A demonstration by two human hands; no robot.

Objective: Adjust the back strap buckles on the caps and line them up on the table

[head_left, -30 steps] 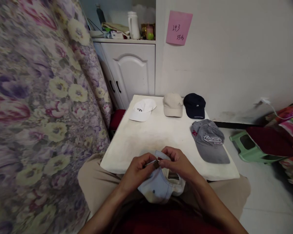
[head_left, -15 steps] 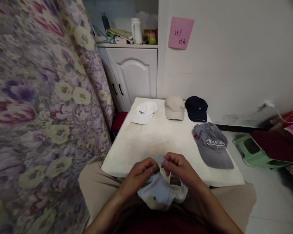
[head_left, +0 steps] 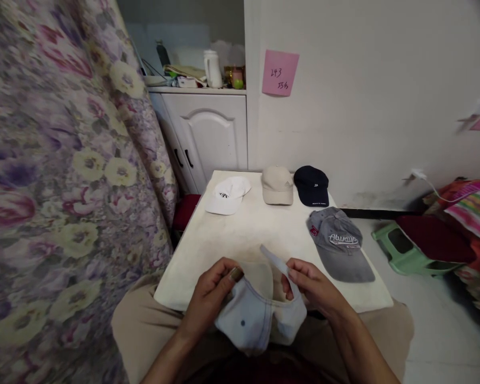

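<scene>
Cap strap (head_left: pixel 275 260) has moved away from left hand (head_left: pixel 213 289); jug (head_left: pixel 213 69) on shelf (head_left: pixel 224 92).

head view | from above the near side of table (head_left: pixel 208 245) | forward, down | wall (head_left: pixel 356 122) beyond

Left hand (head_left: pixel 215 288) grips edge of blue cap (head_left: pixel 246 314), small brown piece (head_left: pixel 236 274) at thumb. Right hand (head_left: pixel 312 284) pinches cap's strap (head_left: pixel 275 260), strap end free. Surface (head_left: pixel 196 256) beyond carries white cap (head_left: pixel 229 196) far left, beige cap (head_left: pixel 277 185) beside navy cap (head_left: pixel 311 185), grey cap (head_left: pixel 340 242) near right edge. Pink note (head_left: pixel 280 73) on wall (head_left: pixel 364 85); floral curtain (head_left: pixel 72 186) at left; green stool (head_left: pixel 408 256) at right.
</scene>
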